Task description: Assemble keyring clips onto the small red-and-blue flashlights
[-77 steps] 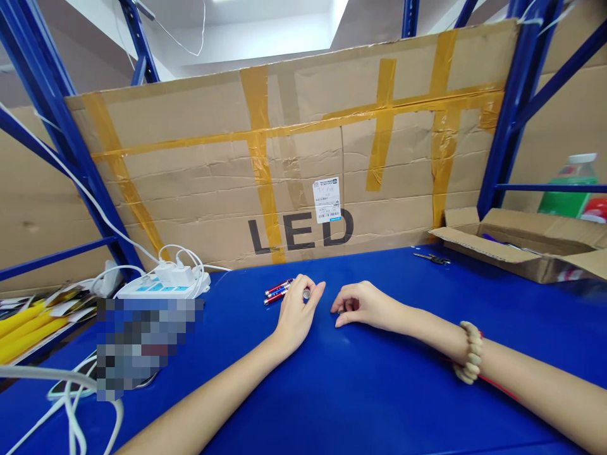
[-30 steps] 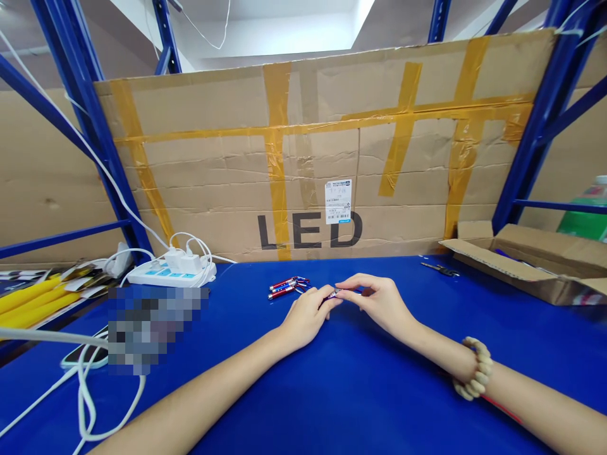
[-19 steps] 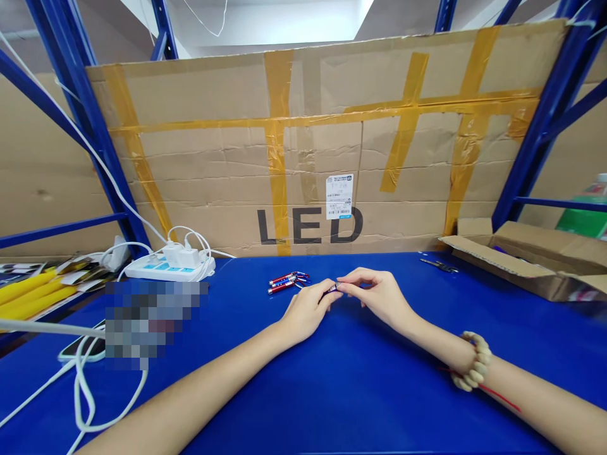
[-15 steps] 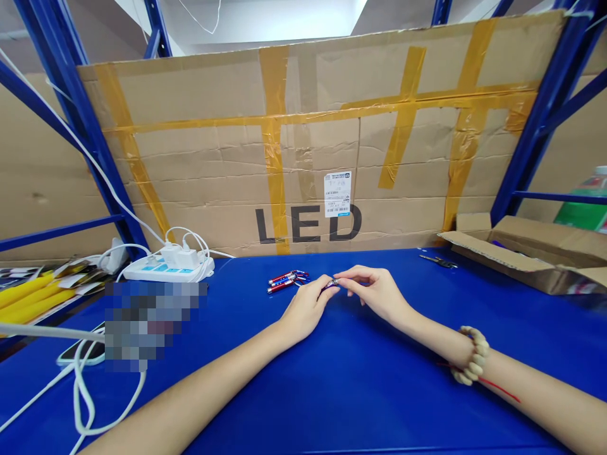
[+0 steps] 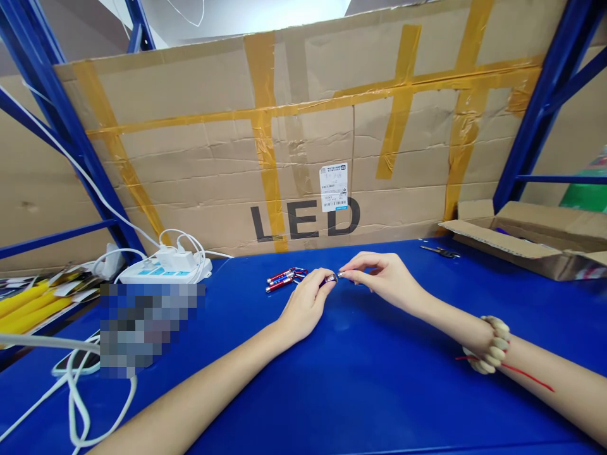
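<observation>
One metal-ended tube (image 5: 331, 279) is held in the left hand (image 5: 302, 306) above the blue worktop (image 5: 370, 379), while the right hand (image 5: 393, 278) pinches a tiny silvery piece (image 5: 340, 275) just beside the tube's exposed end. The step looks like joining or parting the two; the next move calls for keeping both aligned. Red and blue penlights (image 5: 280, 284) lie nearby.

The red tubes (image 5: 279, 285) look like shiny metal; the table (image 5: 322, 392) is smooth and glossy, the cardboard (image 5: 199, 183) matt and creased, its tape (image 5: 263, 136) glossy plastic.
</observation>
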Demonstrator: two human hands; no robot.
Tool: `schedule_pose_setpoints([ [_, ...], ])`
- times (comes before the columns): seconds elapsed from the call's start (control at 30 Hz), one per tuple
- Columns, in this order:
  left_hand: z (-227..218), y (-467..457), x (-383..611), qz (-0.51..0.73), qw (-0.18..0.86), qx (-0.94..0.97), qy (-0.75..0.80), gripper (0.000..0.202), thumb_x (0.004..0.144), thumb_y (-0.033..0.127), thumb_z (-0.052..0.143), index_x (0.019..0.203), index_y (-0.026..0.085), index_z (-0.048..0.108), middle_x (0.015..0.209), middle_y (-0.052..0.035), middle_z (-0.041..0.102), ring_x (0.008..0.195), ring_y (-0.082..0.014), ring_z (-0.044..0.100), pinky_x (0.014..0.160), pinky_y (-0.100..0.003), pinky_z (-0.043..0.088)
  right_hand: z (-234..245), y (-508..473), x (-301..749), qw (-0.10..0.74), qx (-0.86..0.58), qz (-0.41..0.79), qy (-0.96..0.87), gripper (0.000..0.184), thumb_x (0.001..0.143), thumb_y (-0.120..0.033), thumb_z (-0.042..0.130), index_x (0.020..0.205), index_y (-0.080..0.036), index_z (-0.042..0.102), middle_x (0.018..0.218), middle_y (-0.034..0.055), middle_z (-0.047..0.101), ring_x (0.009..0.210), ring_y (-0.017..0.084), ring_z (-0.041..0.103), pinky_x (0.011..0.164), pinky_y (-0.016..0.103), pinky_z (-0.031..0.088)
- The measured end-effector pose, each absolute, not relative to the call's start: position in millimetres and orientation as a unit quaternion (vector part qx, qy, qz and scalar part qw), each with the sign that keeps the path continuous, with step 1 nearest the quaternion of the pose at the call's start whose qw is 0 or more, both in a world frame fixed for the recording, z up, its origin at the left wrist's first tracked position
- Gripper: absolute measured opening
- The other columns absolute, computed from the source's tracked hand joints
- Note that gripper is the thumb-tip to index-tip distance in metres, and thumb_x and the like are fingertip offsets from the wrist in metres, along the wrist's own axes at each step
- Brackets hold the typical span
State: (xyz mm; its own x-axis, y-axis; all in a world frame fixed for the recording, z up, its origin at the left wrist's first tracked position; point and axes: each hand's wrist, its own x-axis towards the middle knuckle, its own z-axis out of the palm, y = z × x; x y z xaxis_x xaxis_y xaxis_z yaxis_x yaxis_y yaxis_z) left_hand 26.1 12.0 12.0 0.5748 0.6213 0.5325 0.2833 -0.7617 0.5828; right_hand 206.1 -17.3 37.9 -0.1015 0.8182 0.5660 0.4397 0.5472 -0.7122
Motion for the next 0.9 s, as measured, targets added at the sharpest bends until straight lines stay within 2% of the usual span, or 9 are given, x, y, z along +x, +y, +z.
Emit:
schedule_pose_setpoints([
  [0.3, 11, 8, 23, 0.355, 0.189, 0.881, 0.25, 0.024, 0.094, 0.027, 0.034, 0.103, 0.021, 0.055, 0.099, -0.005, 0.06, 0.092, -0.0182, 0.054, 0.083, -0.029, 0.042, 45, -20, 208, 0.464, -0.445, 0.202, -0.739, 0.019, 0.066, -0.037, 0.068, 0.066, -0.018, 0.07, 0.065, 0.0022, 0.067, 0.062, 0.015, 0.06, 0.059, 0.026, 0.048],
  [0.57, 11, 8, 22, 0.323, 0.138, 0.912, 0.212, 0.027, 0.093, 0.027, 0.033, 0.102, 0.02, 0.058, 0.093, -0.0058, 0.06, 0.088, -0.0194, 0.054, 0.081, -0.03, 0.044, 37, -11, 218, 0.385, -0.46, 0.298, -0.743, 0.018, 0.061, -0.035, 0.069, 0.057, -0.017, 0.066, 0.051, -0.001, 0.06, 0.042, 0.009, 0.05, 0.043, 0.022, 0.041],
  [0.73, 12, 6, 22, 0.3, 0.137, 0.922, 0.201, 0.027, 0.093, 0.026, 0.033, 0.099, 0.019, 0.059, 0.088, -0.0057, 0.059, 0.082, -0.0186, 0.055, 0.076, -0.028, 0.044, 36, -15, 220, 0.352, -0.435, 0.271, -0.783, 0.018, 0.07, -0.033, 0.064, 0.06, -0.018, 0.066, 0.056, -0.001, 0.061, 0.044, 0.009, 0.053, 0.045, 0.021, 0.041],
  [0.9, 13, 5, 21, 0.281, 0.135, 0.928, 0.203, 0.028, 0.094, 0.026, 0.032, 0.099, 0.019, 0.059, 0.089, -0.0058, 0.06, 0.082, -0.0176, 0.056, 0.075, -0.027, 0.043, 40, -21, 221, 0.292, -0.379, 0.182, -0.859, 0.026, 0.083, -0.034, 0.052, 0.067, -0.018, 0.065, 0.062, 0.0003, 0.061, 0.05, 0.009, 0.055, 0.051, 0.02, 0.042],
])
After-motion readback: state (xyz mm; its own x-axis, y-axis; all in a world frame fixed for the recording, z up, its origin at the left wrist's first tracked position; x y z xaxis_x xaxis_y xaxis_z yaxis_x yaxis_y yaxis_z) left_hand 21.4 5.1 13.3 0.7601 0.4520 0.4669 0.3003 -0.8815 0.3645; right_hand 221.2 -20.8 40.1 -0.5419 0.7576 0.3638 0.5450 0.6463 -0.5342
